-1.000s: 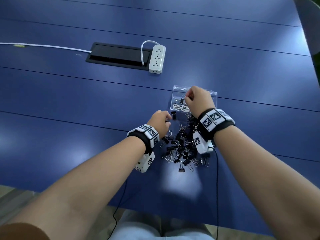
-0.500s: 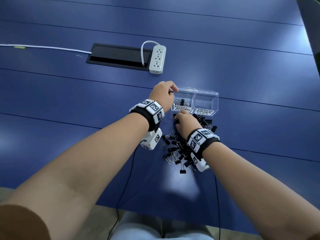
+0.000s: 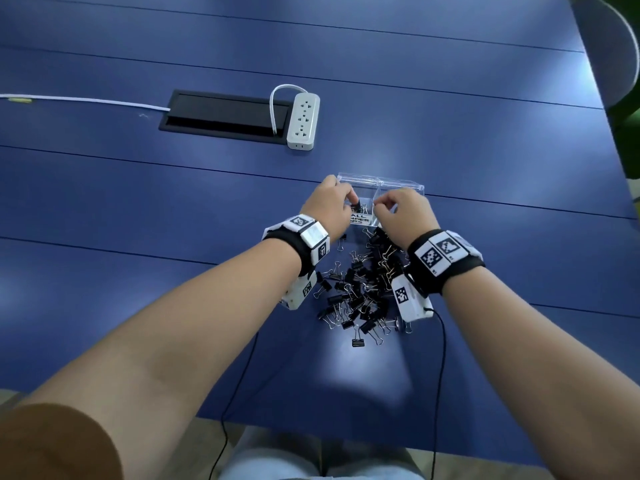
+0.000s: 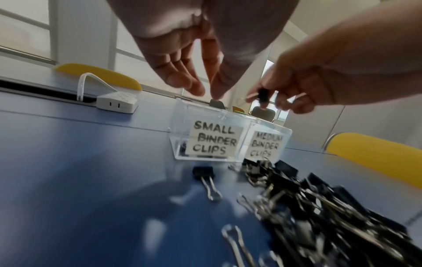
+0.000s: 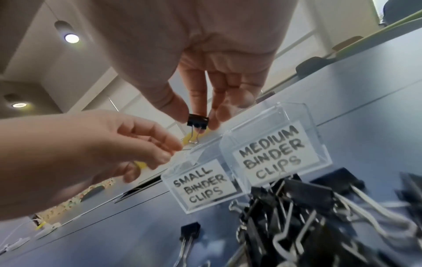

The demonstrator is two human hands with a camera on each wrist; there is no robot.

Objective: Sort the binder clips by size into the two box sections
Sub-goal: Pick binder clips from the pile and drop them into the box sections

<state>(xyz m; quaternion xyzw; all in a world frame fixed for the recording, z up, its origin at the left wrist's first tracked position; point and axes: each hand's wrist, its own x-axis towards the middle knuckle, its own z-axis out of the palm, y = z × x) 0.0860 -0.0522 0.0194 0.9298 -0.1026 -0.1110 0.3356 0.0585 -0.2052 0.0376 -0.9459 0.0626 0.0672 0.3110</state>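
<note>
l hand over the small-clips section of the clear plastic two-section box, fingers loose, gripping nothing. r hand pinches a small black binder clip just above that section. pile of black binder clips lies on the blue surface in front of box.

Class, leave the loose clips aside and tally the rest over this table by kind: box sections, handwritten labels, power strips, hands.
Box sections: 2, small and medium
Labels: 2
Power strip: 1
Hands: 2, left and right
Total: 7
</note>
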